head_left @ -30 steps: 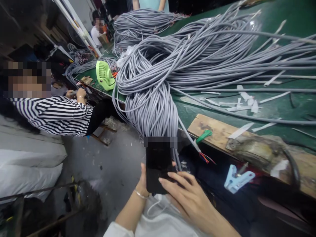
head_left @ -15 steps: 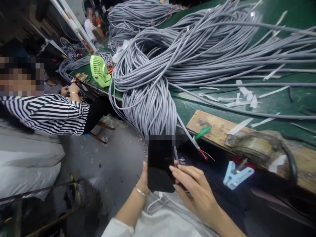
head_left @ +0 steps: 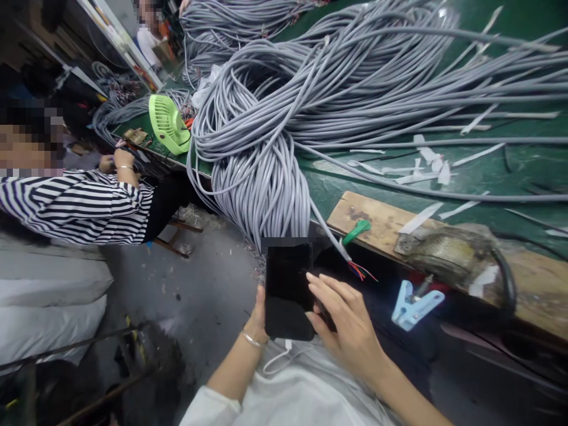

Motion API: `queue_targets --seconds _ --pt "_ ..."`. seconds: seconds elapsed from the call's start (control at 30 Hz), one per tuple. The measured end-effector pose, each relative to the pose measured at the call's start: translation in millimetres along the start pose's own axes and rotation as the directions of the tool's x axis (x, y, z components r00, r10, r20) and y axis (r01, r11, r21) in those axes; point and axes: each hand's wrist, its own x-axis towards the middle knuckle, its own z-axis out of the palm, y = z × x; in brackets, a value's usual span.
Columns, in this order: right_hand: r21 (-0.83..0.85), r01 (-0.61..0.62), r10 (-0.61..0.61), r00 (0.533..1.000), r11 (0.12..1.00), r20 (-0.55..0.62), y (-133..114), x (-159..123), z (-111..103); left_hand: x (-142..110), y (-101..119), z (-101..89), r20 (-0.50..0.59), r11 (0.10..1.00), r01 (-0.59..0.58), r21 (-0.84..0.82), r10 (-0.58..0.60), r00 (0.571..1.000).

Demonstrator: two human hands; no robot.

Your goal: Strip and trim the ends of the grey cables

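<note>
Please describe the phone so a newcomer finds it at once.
From the green table, a grey cable bundle hangs over the edge. Below it in view, the left hand holds the phone, the only flat black rectangle there, white plug at its bottom.

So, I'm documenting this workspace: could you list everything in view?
phone: one, black, lower centre
thin cord: one, white, below the phone
workbench: one, green, upper right
cable bundles: several, grey, on the workbench
exposed wires: several, multicoloured, at one cable end
fan: one, light green, beside the cable bundles
strips: several, white, on the workbench
board: one, brown, workbench's near edge
tie: one, green, board's left end
device: one, grey-brown, on the board
clip: one, light blue, below the board
co-workers: at least two, striped and white tops, left
stool: one, brown, left
sacks: count unclear, whitish, far left
bracelet: one, silvery, left wrist
left hand: one, bare, holding the phone
right hand: one, bare, phone's right side
</note>
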Motion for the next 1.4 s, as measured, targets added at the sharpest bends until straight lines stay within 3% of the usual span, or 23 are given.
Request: queue_targets --seconds 0.47,0.6,0.77,0.97,1.07,1.13,1.2,1.3,1.4 --pt "0.04 -0.105 0.106 0.994 0.994 -0.033 0.8 -20.6 1.5 6.9 -2.8 1.4 0.039 0.998 0.064 -0.022 -0.063 0.997" --pt "0.044 -0.12 0.122 0.992 0.992 -0.034 0.0 -27.0 1.8 8.4 -2.7 2.7 -0.002 0.996 0.086 -0.024 -0.086 0.996" --pt "0.045 -0.104 0.105 0.994 0.994 -0.026 -1.9 -29.9 -1.9 11.8 -3.9 8.3 -0.021 0.998 0.056 -0.024 -0.057 0.998" --pt "0.063 0.023 -0.026 0.999 0.998 0.045 -1.3 -30.3 -6.0 12.6 -4.2 17.2 0.027 0.996 0.074 -0.052 -0.073 0.997" --pt "0.017 -0.106 0.105 0.994 0.994 0.041 -1.2 -26.5 -3.9 12.9 -6.1 15.2 -0.001 0.996 0.082 -0.018 -0.082 0.997" --pt "0.046 -0.252 0.252 0.968 0.967 0.021 -1.5 -22.6 -0.3 13.6 -7.6 13.7 0.014 0.995 0.101 0.002 -0.101 0.995" --pt "0.147 -0.413 0.412 0.91 0.899 0.034 -1.5 -19.4 4.7 14.5 -9.2 13.4 0.038 0.994 0.107 0.008 -0.108 0.993" --pt "0.365 -0.584 0.59 0.8 0.725 0.109 -0.3 -17.4 12.5 15.4 -13.0 13.3 0.021 0.998 0.069 0.009 -0.069 0.997" --pt "0.532 -0.648 0.672 0.717 0.545 0.184 0.0 -14.9 16.9 15.0 -18.5 10.6 -0.03 0.998 0.053 -0.018 -0.054 0.998"
